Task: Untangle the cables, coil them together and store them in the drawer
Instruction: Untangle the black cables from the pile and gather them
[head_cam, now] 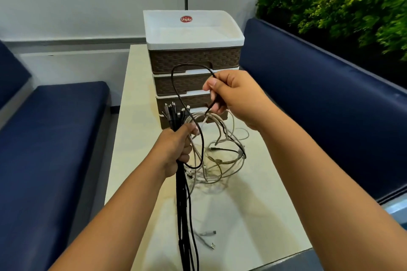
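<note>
My left hand (176, 149) grips a bundle of black cables (184, 209) above the table, with the plug ends sticking up above the fist and the rest hanging down. One black cable (176, 88) loops up from that bundle to my right hand (233, 97), which pinches it in front of the drawer unit. A tangle of white and grey cables (220, 158) lies on the table between my hands. The brown and white drawer unit (193, 59) stands at the far end, all its drawers shut.
The cream table (242, 215) runs between two dark blue benches, the left bench (48, 138) and the right bench (319, 94). Green plants (352, 6) stand behind the right bench. Loose white plug ends (209, 240) lie near the table's front.
</note>
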A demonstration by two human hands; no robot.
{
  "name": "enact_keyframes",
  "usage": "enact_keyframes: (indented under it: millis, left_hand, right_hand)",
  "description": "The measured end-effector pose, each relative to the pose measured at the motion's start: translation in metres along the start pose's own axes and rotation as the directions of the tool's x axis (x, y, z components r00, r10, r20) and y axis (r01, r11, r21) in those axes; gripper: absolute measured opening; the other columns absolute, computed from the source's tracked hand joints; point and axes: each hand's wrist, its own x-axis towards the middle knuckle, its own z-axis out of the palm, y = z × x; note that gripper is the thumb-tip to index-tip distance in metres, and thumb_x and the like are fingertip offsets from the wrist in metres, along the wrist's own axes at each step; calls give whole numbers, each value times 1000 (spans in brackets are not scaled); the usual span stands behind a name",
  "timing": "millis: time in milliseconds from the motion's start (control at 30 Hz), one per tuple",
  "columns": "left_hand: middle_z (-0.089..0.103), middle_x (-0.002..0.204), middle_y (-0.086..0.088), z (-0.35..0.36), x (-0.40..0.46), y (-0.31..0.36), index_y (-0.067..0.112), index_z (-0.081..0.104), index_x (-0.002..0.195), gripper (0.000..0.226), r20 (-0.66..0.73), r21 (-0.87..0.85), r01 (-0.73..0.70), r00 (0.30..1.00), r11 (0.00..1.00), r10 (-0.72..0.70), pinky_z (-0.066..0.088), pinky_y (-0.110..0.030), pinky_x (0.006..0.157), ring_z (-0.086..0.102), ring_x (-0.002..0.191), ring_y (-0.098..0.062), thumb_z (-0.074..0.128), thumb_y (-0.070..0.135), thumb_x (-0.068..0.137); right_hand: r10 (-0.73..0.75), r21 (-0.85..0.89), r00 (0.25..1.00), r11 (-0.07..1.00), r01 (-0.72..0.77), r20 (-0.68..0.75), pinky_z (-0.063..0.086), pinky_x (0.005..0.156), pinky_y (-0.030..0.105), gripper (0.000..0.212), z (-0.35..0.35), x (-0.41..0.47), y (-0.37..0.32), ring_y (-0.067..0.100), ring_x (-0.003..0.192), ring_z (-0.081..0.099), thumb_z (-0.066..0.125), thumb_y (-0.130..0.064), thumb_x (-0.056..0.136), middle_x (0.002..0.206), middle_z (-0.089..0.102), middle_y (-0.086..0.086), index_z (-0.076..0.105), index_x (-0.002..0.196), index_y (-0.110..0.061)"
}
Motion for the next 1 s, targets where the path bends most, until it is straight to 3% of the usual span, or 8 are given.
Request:
enact_keyframes:
  millis: [267, 467, 600, 667, 733, 800, 900, 1000]
  left_hand:
    - [19, 43, 9, -3, 23, -8, 15, 44, 72, 30, -55, -36, 230, 971, 973, -232, 9, -17, 32, 12, 33, -6, 44, 25, 101]
    - [19, 39, 8, -14, 42, -22, 15, 41, 70, 31, -103, -71, 347, 930, 935, -353, 10, -13, 28, 13, 28, -5, 36, 19, 100]
    - [19, 32, 8, -22, 48, -30, 15, 41, 67, 36, -136, -163, 401, 896, 901, -423, 9, -13, 27, 14, 22, -5, 32, 18, 102]
    - [18, 30, 7, -23, 50, -33, 12, 43, 68, 39, -188, -223, 373, 890, 900, -416, 9, -13, 27, 13, 21, -5, 31, 20, 104]
    - [18, 29, 7, -25, 51, -37, 10, 44, 70, 38, -261, -300, 312, 882, 901, -393, 9, -11, 28, 13, 20, -5, 31, 17, 105]
    - [19, 29, 7, -32, 52, -42, 9, 44, 71, 37, -330, -379, 253, 862, 890, -385, 9, -11, 29, 12, 20, -7, 30, 16, 105]
    - [20, 28, 7, -43, 55, -51, 10, 46, 72, 36, -361, -458, 224, 837, 860, -410, 10, -10, 30, 13, 20, -8, 35, 20, 105]
    - [22, 29, 7, -47, 57, -57, 12, 45, 72, 34, -341, -471, 216, 850, 855, -402, 11, -12, 29, 15, 20, -7, 36, 20, 104]
  right_hand:
    - [-252, -62, 959, 967, 246, -128, 47, 51, 24, 23, -13, -15, -33, 12, 51, 53, 47, -19, 103, 67, 53, 3, 66, 97, -8]
    - [-394, 24, 891, 912, 410, -225, 41, 48, 22, 18, -29, -25, -54, 13, 50, 48, 49, -16, 102, 68, 51, 6, 66, 99, -9]
    - [-501, -157, 835, 865, 476, -229, 35, 48, 33, 16, -36, -33, -67, 30, 53, 43, 49, -18, 101, 64, 51, 1, 65, 99, -13]
    - [-403, -62, 897, 915, 399, -182, 33, 45, 32, 19, -36, -36, -65, 26, 47, 40, 45, -18, 103, 56, 46, 0, 62, 95, -13]
    - [-174, 36, 979, 983, 178, -103, 27, 40, 22, 23, -41, -39, -58, 14, 38, 30, 40, -22, 105, 48, 38, -5, 58, 92, -13]
    - [31, -153, 999, 988, -29, 13, 25, 40, 19, 30, -52, -43, -45, 10, 37, 27, 42, -33, 104, 48, 36, -6, 62, 90, -15]
    - [322, -374, 937, 892, -253, 135, 23, 43, 25, 61, -65, -49, -21, 13, 44, 24, 39, -64, 93, 51, 33, -3, 72, 85, -13]
    - [508, -446, 850, 799, -403, 142, 28, 47, 28, 75, -61, -51, 17, 15, 46, 28, 32, -65, 96, 54, 37, 1, 75, 75, -6]
